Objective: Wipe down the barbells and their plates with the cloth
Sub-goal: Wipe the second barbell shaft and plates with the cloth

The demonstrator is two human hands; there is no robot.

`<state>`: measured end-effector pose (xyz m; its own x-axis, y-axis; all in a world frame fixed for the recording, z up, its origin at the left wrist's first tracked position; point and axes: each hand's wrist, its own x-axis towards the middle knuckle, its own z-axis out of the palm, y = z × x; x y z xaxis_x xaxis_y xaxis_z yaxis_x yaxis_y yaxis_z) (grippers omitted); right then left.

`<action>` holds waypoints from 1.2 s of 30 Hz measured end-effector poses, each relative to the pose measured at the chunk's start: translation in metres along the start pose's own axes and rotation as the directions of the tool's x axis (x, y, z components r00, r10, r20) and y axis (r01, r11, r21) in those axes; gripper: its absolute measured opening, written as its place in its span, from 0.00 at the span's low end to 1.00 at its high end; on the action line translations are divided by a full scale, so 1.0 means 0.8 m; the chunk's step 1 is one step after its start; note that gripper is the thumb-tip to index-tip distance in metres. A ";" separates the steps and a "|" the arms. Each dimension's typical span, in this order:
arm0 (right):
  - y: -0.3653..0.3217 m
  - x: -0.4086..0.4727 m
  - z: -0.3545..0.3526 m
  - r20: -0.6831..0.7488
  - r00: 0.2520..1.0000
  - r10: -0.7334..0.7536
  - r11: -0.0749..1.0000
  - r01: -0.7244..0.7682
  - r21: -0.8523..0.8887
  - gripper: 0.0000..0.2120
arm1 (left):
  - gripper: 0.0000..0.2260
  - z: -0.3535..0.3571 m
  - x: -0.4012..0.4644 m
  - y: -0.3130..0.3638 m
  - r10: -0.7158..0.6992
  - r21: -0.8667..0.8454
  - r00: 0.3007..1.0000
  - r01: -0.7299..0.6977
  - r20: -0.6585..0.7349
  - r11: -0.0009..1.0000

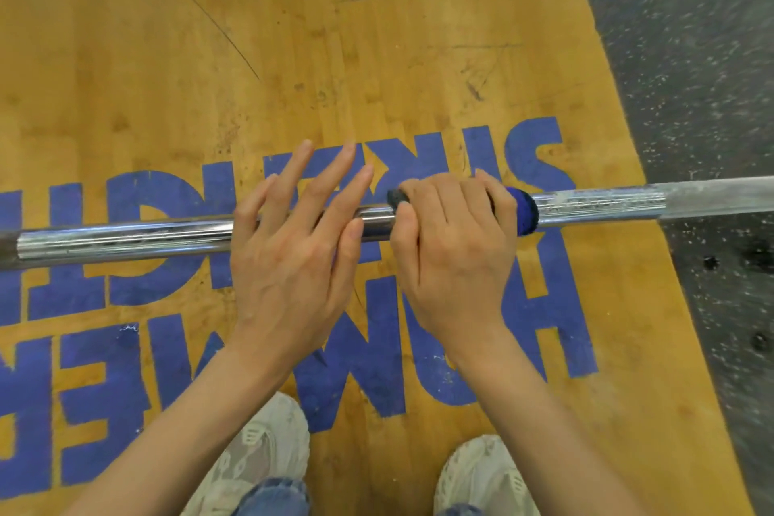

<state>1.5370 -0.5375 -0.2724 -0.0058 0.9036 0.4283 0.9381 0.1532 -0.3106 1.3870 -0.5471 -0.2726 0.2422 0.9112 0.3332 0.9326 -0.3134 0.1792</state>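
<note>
Both hands work at the middle of the barbell shaft [125, 237]. From the head camera, the right hand [456, 247] curls its fingers over the bar and grips a blue cloth [525, 216] wrapped around the steel; a dark edge of the cloth shows at the index finger, and the blue bulk sticks out past the little-finger side. Just beside it, the left hand [293, 239] lies over the bar with straight, spread fingers, palm down, holding nothing; its thumb tip nearly meets the right hand's thumb.

Running left to right across the whole view, the chrome bar has its long axis nearly level, the right end a little higher in the frame. To the right of the cloth the shaft looks dull and streaked white.

Below lies a wooden platform [377, 33] with large blue lettering [544, 314], read upside down. Dark speckled rubber flooring [691, 54] borders it on the right. Two pale mesh shoes [259, 452] and denim cuffs show at the bottom edge.
</note>
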 end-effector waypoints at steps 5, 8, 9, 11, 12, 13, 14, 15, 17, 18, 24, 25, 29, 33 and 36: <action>-0.004 0.037 0.005 -0.050 0.998 -0.034 0.993 0.029 -0.111 0.24 | 0.22 -0.007 0.001 0.017 -0.020 -0.020 0.997 0.022 0.078 1.000; -0.001 0.041 0.004 -0.047 0.995 -0.086 0.990 0.080 -0.116 0.22 | 0.22 -0.004 0.008 0.030 0.019 -0.033 0.996 -0.016 0.091 0.999; 0.005 0.022 0.005 -0.070 0.995 -0.074 0.996 0.070 -0.058 0.20 | 0.22 -0.004 0.009 0.032 0.022 -0.034 0.996 -0.019 0.090 0.999; 0.016 -0.026 0.001 -0.048 0.995 -0.086 0.996 0.087 0.018 0.17 | 0.22 -0.004 0.009 0.033 0.020 -0.030 0.996 -0.017 0.090 0.999; 0.023 -0.042 -0.002 -0.038 0.994 -0.098 0.995 0.099 0.014 0.17 | 0.22 -0.004 0.009 0.034 0.019 -0.030 0.996 -0.016 0.089 0.999; 0.033 -0.051 -0.003 -0.021 0.992 -0.126 0.992 0.125 -0.009 0.18 | 0.22 -0.004 0.010 0.034 0.022 -0.034 0.996 -0.019 0.089 0.999; 0.044 -0.054 -0.003 0.000 0.988 -0.153 0.988 0.153 -0.037 0.19 | 0.22 -0.004 0.012 0.035 0.027 -0.041 0.996 -0.023 0.088 0.999; 0.047 -0.054 -0.002 0.013 0.989 -0.150 0.987 0.150 -0.048 0.20 | 0.22 -0.003 0.014 0.037 0.032 -0.051 0.996 -0.028 0.086 0.998; 0.037 -0.053 0.000 -0.005 0.999 -0.049 0.998 0.049 -0.028 0.20 | 0.22 -0.001 0.021 0.041 0.044 -0.062 0.996 -0.039 0.084 0.997; 0.025 -0.054 0.004 -0.017 1.000 0.010 1.000 -0.010 0.001 0.20 | 0.22 0.000 0.023 0.042 0.049 -0.058 0.995 -0.044 0.086 0.997; 0.084 -0.048 -0.012 0.035 0.995 -0.096 0.994 0.098 -0.053 0.21 | 0.23 0.009 0.025 0.039 0.067 -0.015 0.994 -0.066 0.091 0.998; 0.091 -0.048 -0.016 0.008 1.000 -0.010 0.999 0.011 -0.051 0.21 | 0.23 0.010 0.026 0.039 0.065 -0.012 0.994 -0.064 0.090 0.998; 0.026 -0.051 -0.004 -0.018 0.988 0.150 0.986 -0.149 0.070 0.22 | 0.23 0.014 0.028 0.040 0.045 -0.009 0.995 -0.045 0.089 0.999; 0.076 -0.058 -0.017 0.059 0.996 -0.073 0.997 0.075 -0.033 0.23 | 0.22 0.012 0.029 0.039 0.055 -0.006 0.994 -0.055 0.097 0.998; 0.082 -0.056 -0.022 0.002 0.987 0.162 0.987 -0.162 0.007 0.23 | 0.22 0.013 0.031 0.041 0.038 -0.010 0.995 -0.037 0.093 0.999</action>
<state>1.6050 -0.5754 -0.2969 0.1454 0.9174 0.3705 0.9242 0.0077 -0.3819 1.4269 -0.5318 -0.2683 0.3009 0.9196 0.2525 0.9203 -0.3494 0.1759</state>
